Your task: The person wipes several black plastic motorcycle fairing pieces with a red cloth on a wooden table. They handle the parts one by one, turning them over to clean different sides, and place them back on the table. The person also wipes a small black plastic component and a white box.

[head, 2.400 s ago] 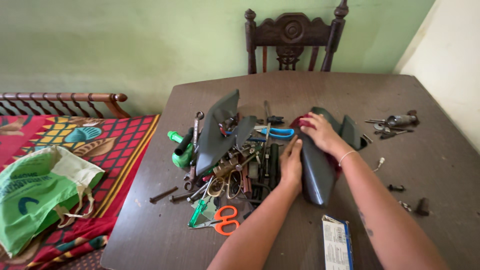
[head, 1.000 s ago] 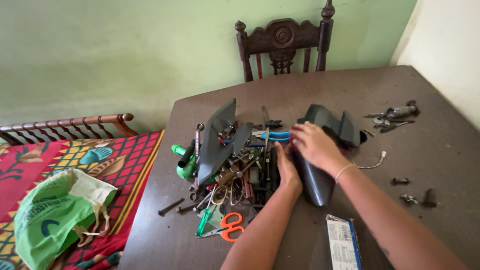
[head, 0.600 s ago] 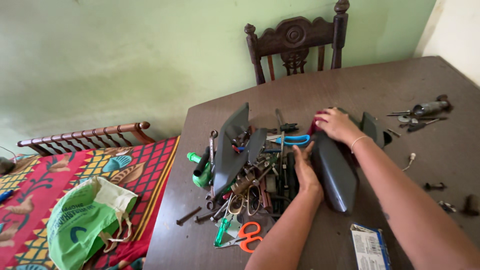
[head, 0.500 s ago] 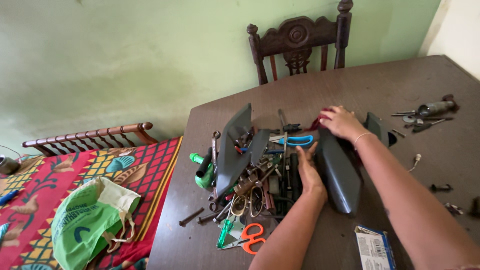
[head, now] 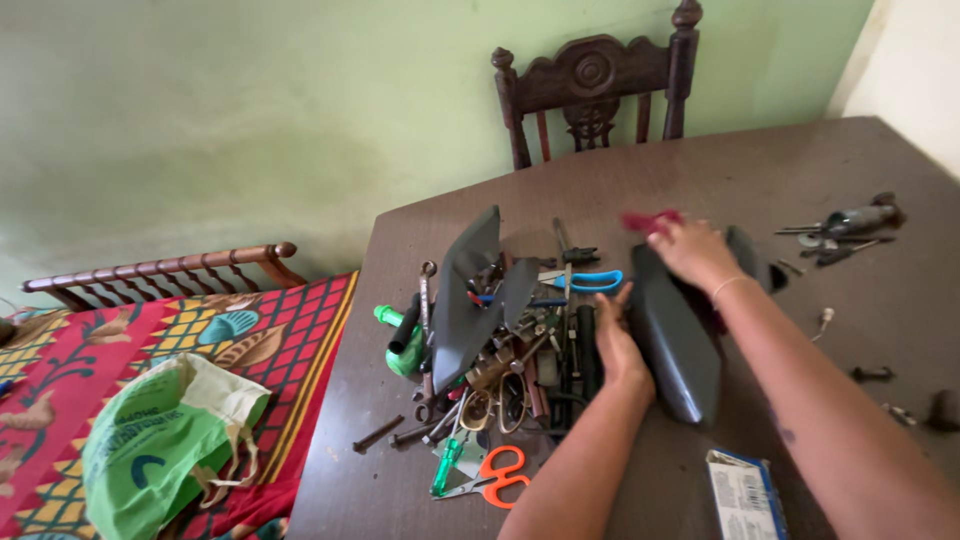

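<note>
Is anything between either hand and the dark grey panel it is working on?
Nothing visible. The left hand presses directly against the dark grey panel; the right hand lies on its far end, fingertips on a red cloth.

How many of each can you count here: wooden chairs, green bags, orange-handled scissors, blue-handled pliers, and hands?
Wooden chair: 1
Green bag: 1
Orange-handled scissors: 1
Blue-handled pliers: 1
Hands: 2, the left hand and the right hand
Total: 6
</note>
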